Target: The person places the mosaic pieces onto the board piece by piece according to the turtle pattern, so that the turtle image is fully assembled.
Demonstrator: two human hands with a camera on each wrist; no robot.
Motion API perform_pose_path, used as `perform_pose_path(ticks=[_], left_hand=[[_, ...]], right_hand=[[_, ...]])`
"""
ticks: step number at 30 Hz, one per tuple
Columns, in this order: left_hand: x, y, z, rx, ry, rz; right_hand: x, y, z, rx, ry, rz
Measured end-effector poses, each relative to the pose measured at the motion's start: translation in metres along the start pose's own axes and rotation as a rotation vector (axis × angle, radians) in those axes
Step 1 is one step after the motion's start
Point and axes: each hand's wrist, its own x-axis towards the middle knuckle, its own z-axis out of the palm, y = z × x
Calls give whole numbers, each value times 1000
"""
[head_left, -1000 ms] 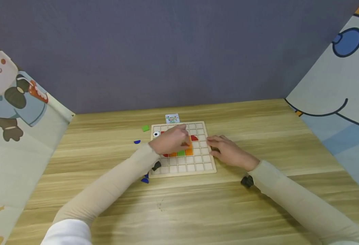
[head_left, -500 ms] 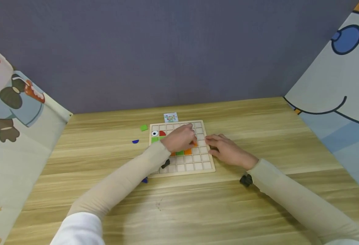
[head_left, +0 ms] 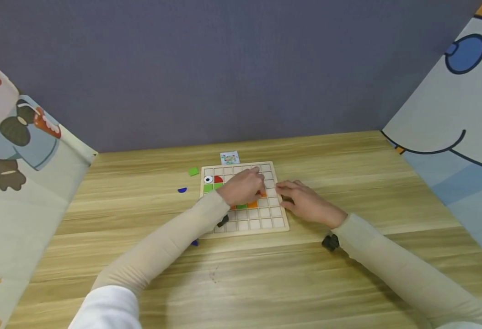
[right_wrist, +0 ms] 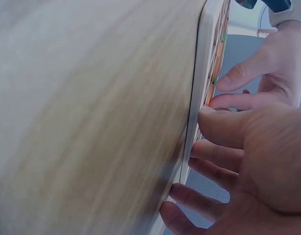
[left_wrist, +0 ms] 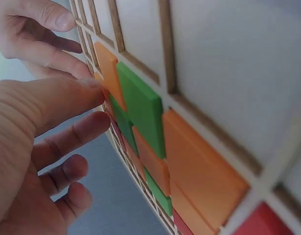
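In the head view, the left hand (head_left: 243,188) is seen at the centre of the frame over the square wooden grid board (head_left: 275,223). It has shifted rightward within the last second, so that a white round eye tile (head_left: 208,179), a red quarter-round tile (head_left: 218,179) and a green square tile (head_left: 208,187) are now uncovered at the board's upper left; since half a second ago it has barely moved, which suggests a piece is being seated beneath its fingers. The right hand (head_left: 307,201) is laid at the board's right edge, fingers relaxed and slightly spread. Outside the board, one loose green square (head_left: 193,172), one blue half-round piece (head_left: 181,190) and one small picture card (head_left: 229,158) are counted on the light wooden table (head_left: 348,155).

In the left wrist view, the fingers (left_wrist: 67,142) are extended and loosely parted, a fingertip touching the coloured row; at least three green and four orange tiles (left_wrist: 199,171) are counted.

In the right wrist view, straight fingers (right_wrist: 216,156) are pressed against the board's rim (right_wrist: 196,98).
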Motion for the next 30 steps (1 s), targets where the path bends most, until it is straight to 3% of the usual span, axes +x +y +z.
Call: perform_pose_path(ticks=[10,15,20,23,27,30], left_hand=[[-14,-2,-2,-33,-54,-40],[-28,-11,-5,-99,-4,-73],[-53,-29,-13,-159,102,-87],[-72,-42,-20,-195,137,-145],[-99,-63,-27,-274,134,-267],[-119,-79,-27,-326,124,-309]], right_hand=[[1,1,2,-7,5,4],[0,0,1,-8,9,6],[0,2,3,2,13,9],[0,2,3,4,13,6],[0,2,4,0,10,8],[1,1,3,4,9,8]])
